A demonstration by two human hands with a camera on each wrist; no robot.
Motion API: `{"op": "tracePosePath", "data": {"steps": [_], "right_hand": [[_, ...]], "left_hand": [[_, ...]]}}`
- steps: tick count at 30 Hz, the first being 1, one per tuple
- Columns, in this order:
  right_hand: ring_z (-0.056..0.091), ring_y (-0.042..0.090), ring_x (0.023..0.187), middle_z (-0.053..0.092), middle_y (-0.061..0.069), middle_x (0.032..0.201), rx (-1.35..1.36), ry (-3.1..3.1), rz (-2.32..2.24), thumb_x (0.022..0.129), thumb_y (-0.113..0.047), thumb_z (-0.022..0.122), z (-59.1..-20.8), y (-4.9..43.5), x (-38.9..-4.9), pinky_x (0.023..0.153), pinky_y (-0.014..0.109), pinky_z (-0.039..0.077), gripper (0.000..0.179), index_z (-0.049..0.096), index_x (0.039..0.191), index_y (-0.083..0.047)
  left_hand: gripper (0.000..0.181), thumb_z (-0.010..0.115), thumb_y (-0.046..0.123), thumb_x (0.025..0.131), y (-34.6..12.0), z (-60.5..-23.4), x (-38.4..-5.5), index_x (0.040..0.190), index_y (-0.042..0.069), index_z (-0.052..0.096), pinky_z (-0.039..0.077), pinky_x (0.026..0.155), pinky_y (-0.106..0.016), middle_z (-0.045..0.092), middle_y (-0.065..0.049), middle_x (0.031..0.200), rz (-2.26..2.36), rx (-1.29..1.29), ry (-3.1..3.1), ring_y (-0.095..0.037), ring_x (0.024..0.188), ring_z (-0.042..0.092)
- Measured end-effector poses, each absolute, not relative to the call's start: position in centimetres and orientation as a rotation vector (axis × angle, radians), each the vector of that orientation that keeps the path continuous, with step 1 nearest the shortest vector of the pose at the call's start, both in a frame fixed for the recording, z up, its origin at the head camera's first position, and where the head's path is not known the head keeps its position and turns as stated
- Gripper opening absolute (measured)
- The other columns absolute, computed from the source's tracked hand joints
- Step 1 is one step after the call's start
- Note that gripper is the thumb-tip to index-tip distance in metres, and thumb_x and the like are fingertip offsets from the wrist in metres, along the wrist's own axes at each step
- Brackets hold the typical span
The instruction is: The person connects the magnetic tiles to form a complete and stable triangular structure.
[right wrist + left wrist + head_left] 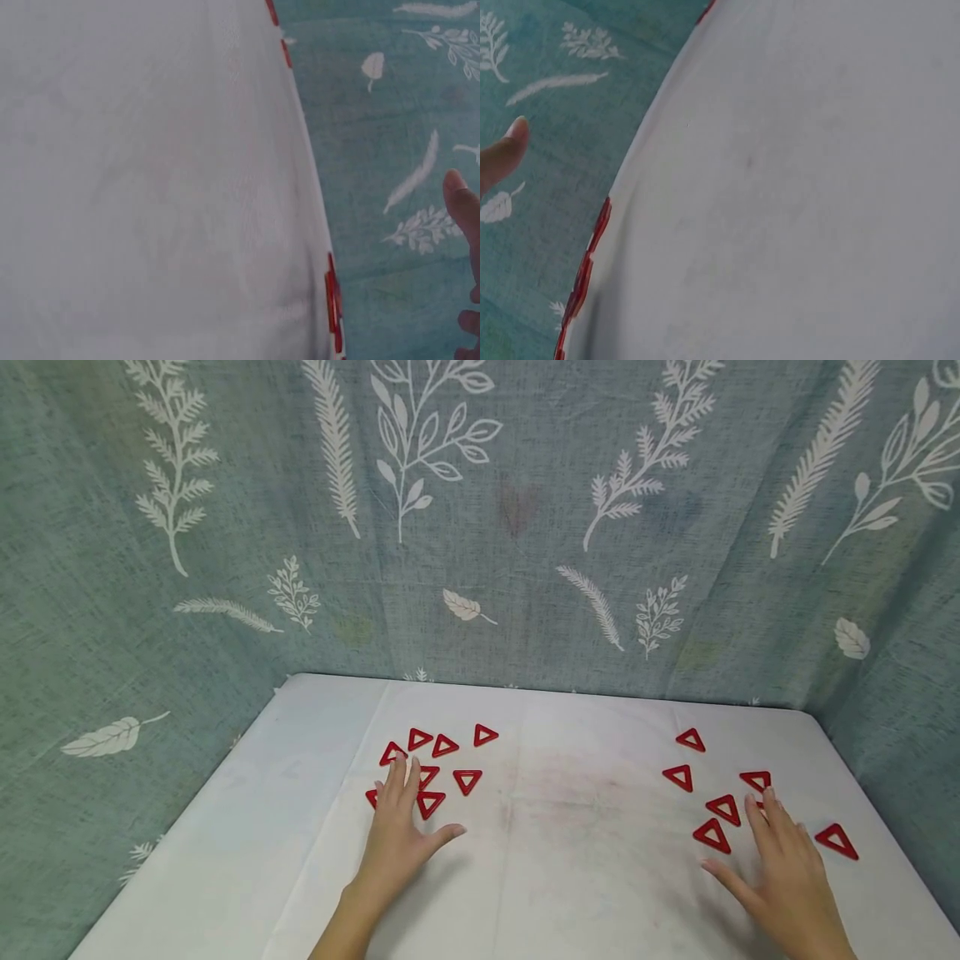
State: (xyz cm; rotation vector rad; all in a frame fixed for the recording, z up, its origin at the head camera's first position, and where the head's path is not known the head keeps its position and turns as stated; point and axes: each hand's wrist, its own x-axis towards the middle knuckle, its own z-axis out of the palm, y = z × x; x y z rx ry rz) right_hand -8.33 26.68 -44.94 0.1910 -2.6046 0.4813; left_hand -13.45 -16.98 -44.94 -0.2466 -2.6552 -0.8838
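Note:
Several flat red triangles with open centres lie in two groups on the white tabletop in the head view. My left hand [399,839] is above the near side of the left group, fingers extended and thumb spread; it partly covers some triangles, such as this red triangle [430,804]. On the other side, my right hand [787,864] spreads over the right group, with a red triangle [723,810] beside it and a partly hidden one under its fingertips. Neither hand holds anything. Only the thumb [506,154] appears in the left wrist view; the right wrist view shows a thumb [461,202] and some fingertips.
A white cloth [570,877] with faint reddish smudges covers the table between the groups. Behind and at both sides hangs a green-blue curtain [525,635] with white leaf prints. One red triangle [837,842] lies apart near the table's right edge.

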Motion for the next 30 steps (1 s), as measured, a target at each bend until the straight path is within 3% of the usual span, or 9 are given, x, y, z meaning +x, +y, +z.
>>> {"op": "tracePosePath", "data": {"steps": [4, 10, 18, 25, 30], "right_hand": [[0.031, 0.05, 0.127, 0.027, 0.031, 0.146, 0.14, -2.635, 0.546, 0.064, -0.029, 0.084, -44.9, 27.3, -8.1, 0.106, 0.064, 0.015, 0.098, 0.035, 0.141, 0.007], [0.032, 0.053, 0.126, 0.024, 0.029, 0.149, 0.108, -2.626, 0.653, 0.064, -0.019, 0.086, -45.4, 28.4, -8.0, 0.094, 0.07, 0.026, 0.104, 0.027, 0.147, -0.001], [0.024, 0.053, 0.13, 0.017, 0.029, 0.152, -0.012, -2.709, 0.682, 0.073, -0.025, 0.081, -46.4, 29.2, -7.9, 0.094, 0.073, 0.021, 0.096, 0.025, 0.147, 0.002], [0.025, 0.054, 0.128, 0.024, 0.034, 0.147, -0.027, -2.714, 0.789, 0.078, -0.024, 0.078, -47.5, 29.8, -7.8, 0.097, 0.071, 0.019, 0.09, 0.026, 0.145, 0.007], [0.028, 0.055, 0.122, 0.03, 0.038, 0.14, -0.096, -2.741, 0.817, 0.083, -0.027, 0.072, -48.4, 30.4, -7.9, 0.096, 0.071, 0.021, 0.083, 0.028, 0.141, 0.012]], "left_hand": [[0.108, 0.085, 0.038, 0.065, -17.3, -45.0, -13.9, 0.147, 0.0, 0.027, 0.019, 0.106, -0.064, 0.017, -0.018, 0.156, -1.016, -0.154, -2.659, -0.042, 0.141, 0.015], [0.105, 0.083, 0.037, 0.069, -17.6, -45.4, -14.6, 0.15, 0.006, 0.023, 0.027, 0.106, -0.055, 0.023, -0.013, 0.155, -1.183, -0.059, -2.691, -0.035, 0.141, 0.022], [0.089, 0.082, 0.032, 0.072, -17.9, -46.2, -15.0, 0.145, 0.007, 0.036, 0.033, 0.104, -0.052, 0.039, -0.014, 0.146, -1.346, 0.035, -2.697, -0.034, 0.135, 0.036], [0.083, 0.08, 0.025, 0.075, -18.5, -47.4, -15.2, 0.143, 0.002, 0.038, 0.035, 0.103, -0.053, 0.041, -0.018, 0.141, -1.287, 0.045, -2.7, -0.036, 0.13, 0.04], [0.076, 0.077, 0.021, 0.078, -18.9, -48.3, -15.5, 0.141, 0.002, 0.041, 0.038, 0.102, -0.045, 0.042, -0.016, 0.138, -1.4, 0.089, -2.675, -0.035, 0.128, 0.044]]}}
